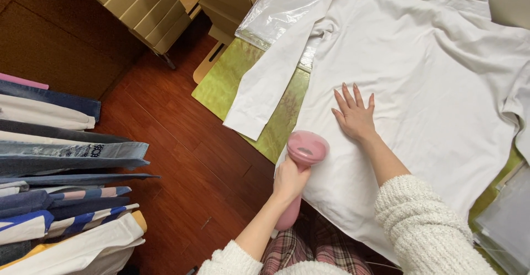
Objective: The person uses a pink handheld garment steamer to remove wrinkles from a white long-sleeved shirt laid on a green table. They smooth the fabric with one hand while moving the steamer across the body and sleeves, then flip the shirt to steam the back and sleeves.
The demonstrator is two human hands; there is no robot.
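Two hands: steamer [305, 149], white shirt [419, 87].

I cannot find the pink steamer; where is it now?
In the head view, the pink steamer is low centre, held in the left hand at the white shirt's lower-left edge.

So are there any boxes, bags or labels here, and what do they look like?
Cardboard boxes: top left on the floor, tan, stacked, tilted.
Clear plastic bag: top middle, under the white shirt, flat and shiny.
Clear plastic sleeves: right edge, greyish, stacked.
Patterned band: on folded jeans, left pile; dark print on pale blue.
No signs or screens.
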